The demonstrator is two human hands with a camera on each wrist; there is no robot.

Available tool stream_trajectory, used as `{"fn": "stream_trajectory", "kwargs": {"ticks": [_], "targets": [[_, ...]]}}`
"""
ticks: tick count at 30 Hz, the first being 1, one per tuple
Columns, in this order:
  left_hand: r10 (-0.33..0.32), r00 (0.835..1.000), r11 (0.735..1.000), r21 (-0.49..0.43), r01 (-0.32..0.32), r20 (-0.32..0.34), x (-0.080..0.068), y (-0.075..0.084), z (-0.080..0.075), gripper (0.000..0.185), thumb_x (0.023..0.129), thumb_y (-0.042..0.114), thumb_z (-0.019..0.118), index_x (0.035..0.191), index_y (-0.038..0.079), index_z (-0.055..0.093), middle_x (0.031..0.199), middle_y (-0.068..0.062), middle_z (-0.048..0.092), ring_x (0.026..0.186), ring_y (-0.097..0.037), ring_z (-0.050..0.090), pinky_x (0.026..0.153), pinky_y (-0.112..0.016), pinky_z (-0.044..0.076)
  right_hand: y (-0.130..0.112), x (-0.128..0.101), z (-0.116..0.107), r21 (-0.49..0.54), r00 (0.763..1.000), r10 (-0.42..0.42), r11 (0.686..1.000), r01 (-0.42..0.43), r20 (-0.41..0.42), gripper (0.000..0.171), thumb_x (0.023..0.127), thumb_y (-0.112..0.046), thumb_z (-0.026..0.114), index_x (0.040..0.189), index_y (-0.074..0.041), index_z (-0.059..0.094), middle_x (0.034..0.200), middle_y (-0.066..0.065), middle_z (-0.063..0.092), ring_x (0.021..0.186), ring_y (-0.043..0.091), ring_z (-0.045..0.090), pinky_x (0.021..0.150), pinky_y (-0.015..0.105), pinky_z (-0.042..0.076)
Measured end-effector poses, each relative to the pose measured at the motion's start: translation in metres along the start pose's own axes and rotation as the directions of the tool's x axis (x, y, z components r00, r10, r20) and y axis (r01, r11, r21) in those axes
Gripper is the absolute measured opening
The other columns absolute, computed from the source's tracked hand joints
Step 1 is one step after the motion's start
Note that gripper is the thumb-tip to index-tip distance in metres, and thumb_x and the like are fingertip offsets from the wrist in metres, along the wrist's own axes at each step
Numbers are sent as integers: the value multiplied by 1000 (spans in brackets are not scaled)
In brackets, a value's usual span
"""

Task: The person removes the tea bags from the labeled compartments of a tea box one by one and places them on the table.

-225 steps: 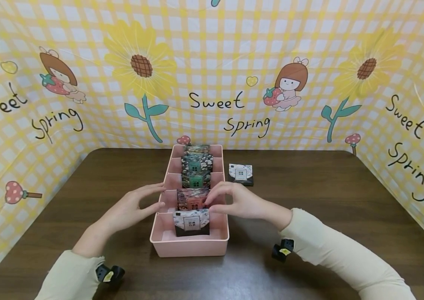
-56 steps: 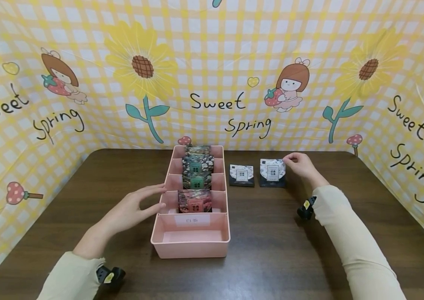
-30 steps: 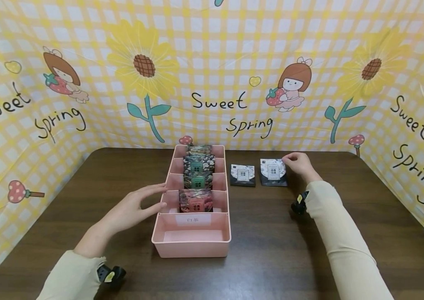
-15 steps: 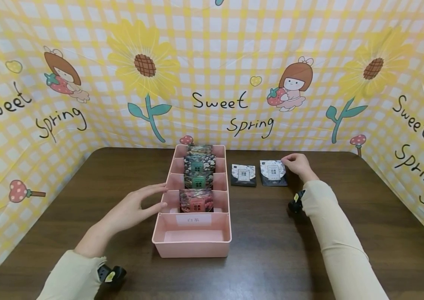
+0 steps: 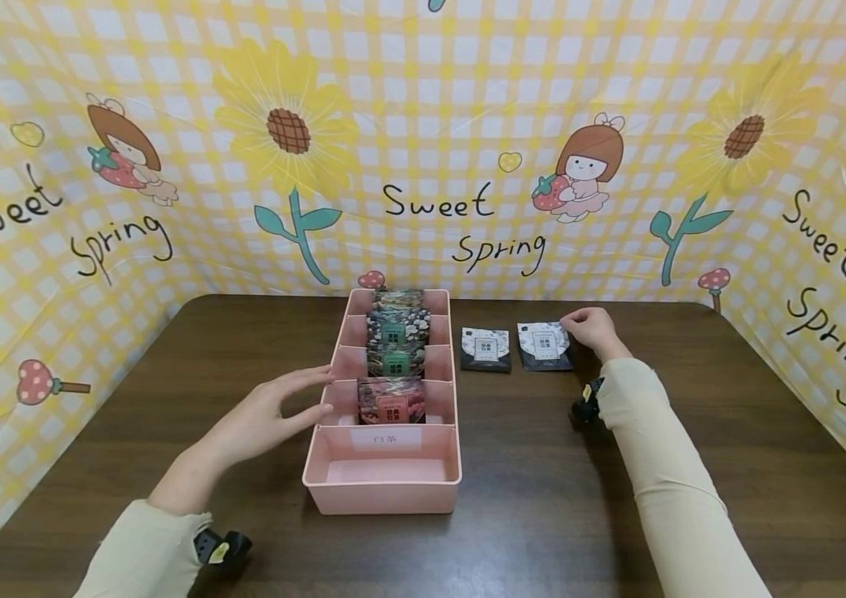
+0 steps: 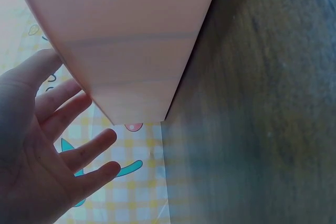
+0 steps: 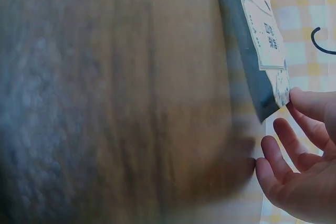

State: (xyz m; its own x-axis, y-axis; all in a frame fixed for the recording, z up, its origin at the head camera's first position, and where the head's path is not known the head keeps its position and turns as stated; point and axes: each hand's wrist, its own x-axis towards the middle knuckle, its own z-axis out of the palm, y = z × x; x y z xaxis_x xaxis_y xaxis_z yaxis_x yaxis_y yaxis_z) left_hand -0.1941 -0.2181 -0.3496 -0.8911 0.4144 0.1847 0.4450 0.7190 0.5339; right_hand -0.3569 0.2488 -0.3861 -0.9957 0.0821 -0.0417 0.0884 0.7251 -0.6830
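The right hand (image 5: 597,332) pinches the upper right corner of the right packet (image 5: 545,345) between thumb and index finger; its other fingers are loosely bent, clear of the packet. The right packet is near the rear edge of the tabletop (image 5: 535,515), right of its middle. The left packet (image 5: 486,349) lies just beside it, toward the box (image 5: 380,498). The left hand (image 5: 254,422) has its fingers spread, thumb and fingertips touching the left rim of the box, gripping nothing. The box has 5 compartments: the rear 4 hold upright sachets (image 5: 393,404); the front divider bears 1 label (image 5: 385,438).
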Motion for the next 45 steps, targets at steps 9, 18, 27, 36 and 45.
{"fn": "stream_trajectory", "kwargs": {"ticks": [9, 18, 27, 36, 45], "targets": [[-5, 1000, 1000, 9, 5, 5, -1, 0, 0, 47, 90, 30, 61, 131, 10, 53, 138, -15, 51, 128, -35, 47, 102, -56, 39, -1, -2, -3, 40, 1000, -9, 999, 8, 23, 38, 95, -20, 49, 115, 10, 58, 122, 28, 55, 107, 34, 52, 93, 43, 45], [2, 1000, 1000, 12, -2, -3, -1, -1, 0, 47, 90, 31, 61, 131, 10, 54, 137, -15, 52, 127, -35, 47, 102, -55, 39, -12, -5, -13, 87, 997, -26, 996, 19, 77, 41, 97, -26, 47, 123, 5, 54, 130, 26, 49, 120, 36, 45, 102, 48, 39], [10, 1000, 1000, 12, -10, -8, -2, -1, 0, 46, 90, 31, 61, 131, 10, 54, 136, -15, 52, 127, -35, 48, 102, -55, 40, -29, -15, -21, 103, 991, -88, 992, 78, 96, 43, 97, -30, 48, 126, 3, 52, 133, 24, 49, 123, 35, 45, 105, 48, 38], [1, 1000, 1000, 10, -1, -2, -2, 1, -1, 47, 90, 32, 61, 131, 10, 53, 137, -14, 52, 127, -35, 48, 102, -55, 40, -48, -36, -29, 143, 978, -170, 978, 153, 119, 45, 95, -35, 51, 125, -2, 54, 134, 20, 50, 126, 34, 45, 106, 50, 36], [-2, 1000, 1000, 4, 2, 4, -1, 1, 0, 47, 90, 32, 61, 131, 10, 53, 138, -15, 51, 127, -35, 47, 102, -55, 39, -70, -65, -26, 214, 949, -277, 946, 242, 151, 40, 95, -34, 53, 121, -3, 57, 127, 18, 56, 117, 30, 51, 99, 45, 42]]}}
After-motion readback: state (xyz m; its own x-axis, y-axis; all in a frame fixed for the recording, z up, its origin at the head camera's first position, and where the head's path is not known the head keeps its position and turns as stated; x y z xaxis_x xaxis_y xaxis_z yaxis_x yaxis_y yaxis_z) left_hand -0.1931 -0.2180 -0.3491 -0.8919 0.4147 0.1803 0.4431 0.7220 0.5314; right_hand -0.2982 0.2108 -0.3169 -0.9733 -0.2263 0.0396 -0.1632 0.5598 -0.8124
